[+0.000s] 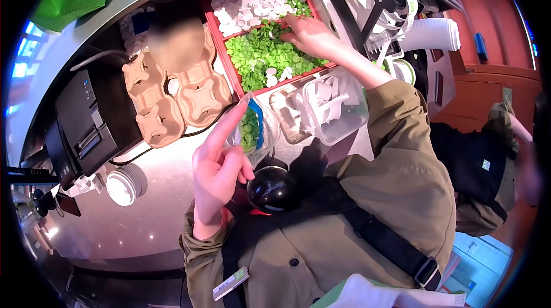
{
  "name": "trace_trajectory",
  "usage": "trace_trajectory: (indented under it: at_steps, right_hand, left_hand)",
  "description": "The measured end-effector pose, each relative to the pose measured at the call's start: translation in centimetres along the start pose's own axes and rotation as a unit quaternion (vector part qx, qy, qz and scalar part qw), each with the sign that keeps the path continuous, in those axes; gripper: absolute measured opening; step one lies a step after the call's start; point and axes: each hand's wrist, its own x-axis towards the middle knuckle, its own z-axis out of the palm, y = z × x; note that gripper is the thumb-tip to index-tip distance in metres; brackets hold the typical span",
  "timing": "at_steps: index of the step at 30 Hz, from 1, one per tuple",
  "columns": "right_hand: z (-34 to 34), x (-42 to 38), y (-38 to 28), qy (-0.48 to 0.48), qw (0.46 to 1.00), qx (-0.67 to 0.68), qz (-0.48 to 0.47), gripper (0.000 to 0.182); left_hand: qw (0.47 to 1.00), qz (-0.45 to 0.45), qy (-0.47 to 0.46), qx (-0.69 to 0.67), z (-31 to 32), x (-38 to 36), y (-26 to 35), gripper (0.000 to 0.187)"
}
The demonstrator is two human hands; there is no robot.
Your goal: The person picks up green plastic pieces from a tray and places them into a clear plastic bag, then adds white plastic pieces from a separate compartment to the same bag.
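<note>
My left hand [218, 173] is at a clear plastic bag [265, 144] with a blue strip and small green pieces [248, 130] inside. Its index finger stretches along the bag's side while the other fingers curl around the lower part. Farther up, my right hand [313, 37] reaches into a red divided tray [231, 70]. Its fingers are bent together among small green plastic pieces [264, 49], close to the divider; whatever they pinch is hidden. White pieces [249, 6] of similar size fill the tray's far compartment, with some green ones at its right end.
Cardboard cup carriers [158, 101] lie left of the tray, near a black printer [94, 130]. Stacked white lids [123, 186] stand in front. A clear container [336, 110] with white strips sits below the tray. Stacked cups [430, 35] lie at right; another person [482, 164] is beyond.
</note>
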Motion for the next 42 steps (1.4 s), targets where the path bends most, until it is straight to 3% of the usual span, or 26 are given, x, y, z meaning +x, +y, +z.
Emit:
trace_trajectory:
  at_steps: [6, 10, 14, 15, 16, 18, 20, 22, 26, 28, 30, 32, 34, 40, 42]
  right_hand:
    - [0.2, -0.3, 0.0, -0.007, 0.999, -0.042, -0.001, 0.018]
    - [0.4, -0.4, 0.1, 0.043, 0.998, -0.034, -0.013, 0.016]
    - [-0.5, -0.4, 1.1, 0.082, 0.976, 0.201, 0.019, 0.016]
    - [-2.7, -0.8, -0.1, 0.008, 0.921, 0.353, 0.164, 0.016]
    - [-3.3, -1.2, 1.0, -0.023, 0.808, 0.552, 0.205, 0.016]
    - [-3.2, -1.5, 2.0, -0.017, 0.550, 0.815, 0.184, 0.012]
    - [-3.1, -1.6, 1.6, 0.059, 0.471, 0.836, 0.275, 0.009]
    - [-2.4, -1.3, 1.8, 0.061, 0.458, 0.841, 0.282, 0.011]
    - [-2.5, -1.2, 1.8, -0.005, 0.663, 0.703, 0.257, 0.014]
    - [-2.2, -1.0, 1.6, 0.028, 0.840, 0.499, 0.212, 0.014]
    - [-1.8, -0.9, 1.3, 0.057, 0.953, 0.255, 0.153, 0.020]
    - [-1.9, -1.0, 0.4, -0.018, 0.980, 0.104, 0.167, 0.023]
    - [-1.8, -1.0, -0.5, -0.040, 0.983, 0.061, 0.166, 0.023]
    - [-1.1, -0.6, 0.7, -0.034, 0.978, 0.111, 0.175, 0.021]
    - [-1.5, -0.3, 1.2, -0.076, 0.971, 0.137, 0.182, 0.021]
  left_hand:
    - [1.000, 0.000, -0.022, 0.004, 0.1, 0.1, -0.2, 0.055]
    - [1.000, 0.002, -0.022, 0.001, 0.2, 0.0, -0.3, 0.055]
    - [1.000, 0.002, -0.005, 0.012, 0.5, -0.1, -0.1, 0.055]
    - [1.000, 0.000, -0.004, 0.014, 0.4, -0.2, -0.1, 0.055]
    - [1.000, 0.002, -0.003, 0.016, 0.3, -0.2, -0.1, 0.055]
    - [1.000, 0.005, -0.001, 0.020, 0.3, -0.1, -0.3, 0.054]
    - [1.000, 0.003, -0.007, 0.008, 0.5, 0.1, -0.4, 0.054]
    - [1.000, 0.001, -0.007, 0.003, 0.7, 0.2, -0.3, 0.053]
    - [1.000, 0.001, -0.001, 0.000, 0.8, 0.1, -0.3, 0.053]
    - [1.000, 0.002, -0.005, 0.000, 0.7, 0.2, -0.3, 0.053]
    - [1.000, 0.001, -0.010, -0.002, 0.7, 0.4, -0.5, 0.054]
    - [1.000, 0.004, -0.013, -0.004, 0.8, 0.6, -0.6, 0.054]
    - [1.000, 0.007, -0.025, -0.006, 0.7, 0.7, -0.6, 0.055]
    - [0.998, -0.025, -0.046, -0.018, 0.7, 1.1, -0.9, 0.058]
    - [0.998, -0.025, -0.051, -0.021, 0.9, 1.2, -1.0, 0.058]
